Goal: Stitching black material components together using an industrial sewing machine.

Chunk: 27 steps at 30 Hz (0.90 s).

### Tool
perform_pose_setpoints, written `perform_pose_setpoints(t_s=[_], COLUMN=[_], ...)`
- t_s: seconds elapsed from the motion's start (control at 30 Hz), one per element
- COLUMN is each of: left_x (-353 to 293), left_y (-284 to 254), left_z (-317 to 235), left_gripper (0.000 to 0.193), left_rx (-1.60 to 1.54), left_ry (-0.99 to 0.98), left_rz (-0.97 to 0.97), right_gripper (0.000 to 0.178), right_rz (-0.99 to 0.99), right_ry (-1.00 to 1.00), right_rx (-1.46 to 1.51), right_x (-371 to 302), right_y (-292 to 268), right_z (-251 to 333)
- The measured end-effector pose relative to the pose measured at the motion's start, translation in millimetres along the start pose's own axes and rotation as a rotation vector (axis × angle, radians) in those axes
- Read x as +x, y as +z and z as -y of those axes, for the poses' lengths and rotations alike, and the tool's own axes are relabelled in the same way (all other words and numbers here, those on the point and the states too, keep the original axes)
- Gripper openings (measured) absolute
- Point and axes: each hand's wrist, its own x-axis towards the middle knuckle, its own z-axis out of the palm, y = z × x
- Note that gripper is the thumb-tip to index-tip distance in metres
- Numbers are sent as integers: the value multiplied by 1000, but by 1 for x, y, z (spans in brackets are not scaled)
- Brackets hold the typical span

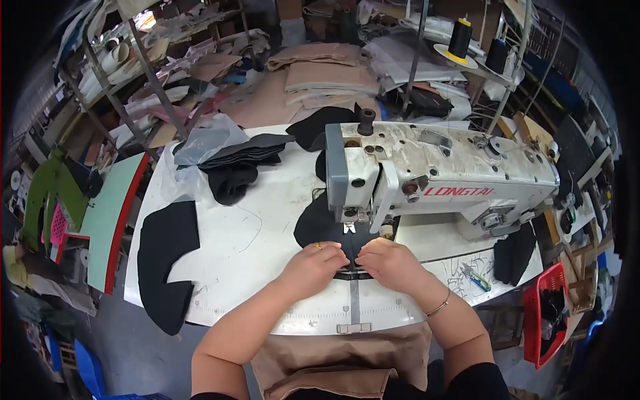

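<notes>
A piece of black fabric [315, 221] lies under the presser foot [349, 227] of a white sewing machine [460, 170]. My left hand [315, 268] is closed on the fabric's near edge, just left of the foot, with a ring on one finger. On the other side my right hand [390, 265] pinches the same fabric, its fingertips close to the left hand's. A narrow dark strip of the fabric shows between the fingertips. The exact grip is partly hidden by the fingers.
On the white table [247, 287] lie a cut black piece [167, 267] at left and stacked black pieces [247, 152] beside a plastic bag [210, 143]. Thread snips [477, 279] rest at right. A red basket [533, 320] stands beyond the table's right edge.
</notes>
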Motion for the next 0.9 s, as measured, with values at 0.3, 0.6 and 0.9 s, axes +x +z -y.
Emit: perform_pose_setpoints(t_s=[0.3, 0.6, 0.9], left_x=[-3, -4, -2], left_y=[-2, 4, 6], left_z=[-8, -6, 1], left_gripper=[26, 29, 31], left_rx=[92, 123, 123], left_ry=[-18, -24, -25], left_rz=[27, -6, -6], right_gripper=[16, 19, 15], right_rz=[-36, -25, -30], right_ry=[-93, -97, -66], right_rx=[-80, -132, -18], right_x=[-1, -2, -2], right_y=[3, 3, 1], right_z=[6, 4, -2])
